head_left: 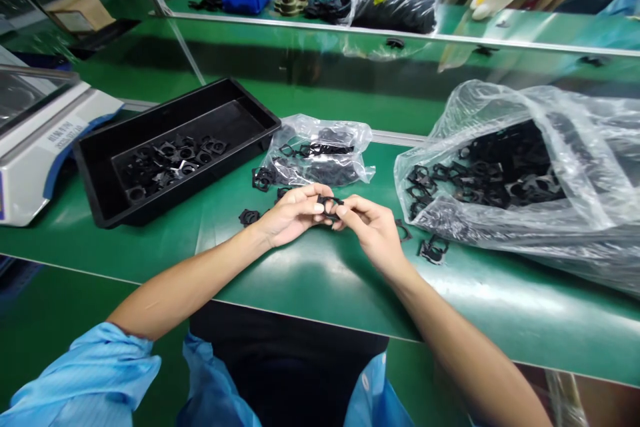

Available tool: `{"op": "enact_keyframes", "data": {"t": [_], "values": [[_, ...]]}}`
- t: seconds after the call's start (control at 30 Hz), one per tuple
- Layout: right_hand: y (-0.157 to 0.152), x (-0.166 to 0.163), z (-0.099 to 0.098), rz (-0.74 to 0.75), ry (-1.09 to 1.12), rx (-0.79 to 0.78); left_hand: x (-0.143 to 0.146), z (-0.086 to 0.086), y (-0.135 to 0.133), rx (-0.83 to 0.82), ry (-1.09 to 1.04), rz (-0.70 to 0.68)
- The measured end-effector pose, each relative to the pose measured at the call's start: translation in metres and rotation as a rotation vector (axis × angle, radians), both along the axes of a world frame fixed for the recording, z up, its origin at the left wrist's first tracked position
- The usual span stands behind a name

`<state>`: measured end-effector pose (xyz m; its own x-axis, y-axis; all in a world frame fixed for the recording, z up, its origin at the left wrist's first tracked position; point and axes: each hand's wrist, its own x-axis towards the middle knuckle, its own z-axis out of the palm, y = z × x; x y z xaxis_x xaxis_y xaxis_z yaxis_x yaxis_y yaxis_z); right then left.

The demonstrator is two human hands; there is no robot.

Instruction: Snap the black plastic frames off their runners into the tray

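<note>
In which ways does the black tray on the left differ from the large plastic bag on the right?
The black tray is opaque and straight-walled; the large plastic bag is clear and wrinkled.
The tray shows much bare floor, while the bag bulges with a bigger heap.
Both contain black parts and rest on the green table.

Green bench has a black tray on it. White machine sits just left of tray, small clear bag at its right end, big clear bag well right, loose black parts scattered right.
</note>
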<state>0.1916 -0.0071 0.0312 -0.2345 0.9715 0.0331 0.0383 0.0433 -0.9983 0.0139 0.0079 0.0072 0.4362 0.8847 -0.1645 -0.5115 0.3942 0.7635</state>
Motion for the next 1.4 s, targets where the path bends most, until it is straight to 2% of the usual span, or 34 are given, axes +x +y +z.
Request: {"op": "enact_keyframes", "data": {"t": [0.2,0.4,0.53,0.67,0.77,0.9,1.07,1.2,1.3,1.4], "values": [[0.003,0.004,-0.005,-0.028,-0.109,0.103,-0.002,-0.003,0.003,0.044,0.144,0.031],[0.004,0.007,-0.007,-0.069,-0.179,0.163,-0.009,-0.004,0.008,0.309,0.344,0.090],[0.004,0.007,-0.003,-0.058,-0.132,0.085,-0.013,-0.004,0.011,0.342,0.344,0.008],[0.005,0.006,0.001,0.053,-0.028,-0.063,-0.016,-0.006,0.011,0.239,0.213,-0.170],[0.006,0.006,0.003,0.080,0.012,-0.123,-0.016,-0.007,0.010,0.183,0.148,-0.215],[0.007,0.007,0.004,0.026,-0.010,-0.116,-0.013,-0.007,0.008,0.167,0.171,-0.141],[0.007,0.006,0.003,-0.034,-0.056,-0.077,-0.008,-0.007,0.007,0.068,0.205,-0.019],[0.006,0.006,0.000,-0.060,-0.112,-0.010,-0.005,-0.008,0.007,0.054,0.216,0.021],[0.004,0.007,0.000,-0.049,-0.154,0.035,-0.006,-0.008,0.007,0.132,0.261,0.044],[0.004,0.009,0.001,-0.041,-0.166,0.049,-0.009,-0.006,0.008,0.303,0.365,0.076]]}}
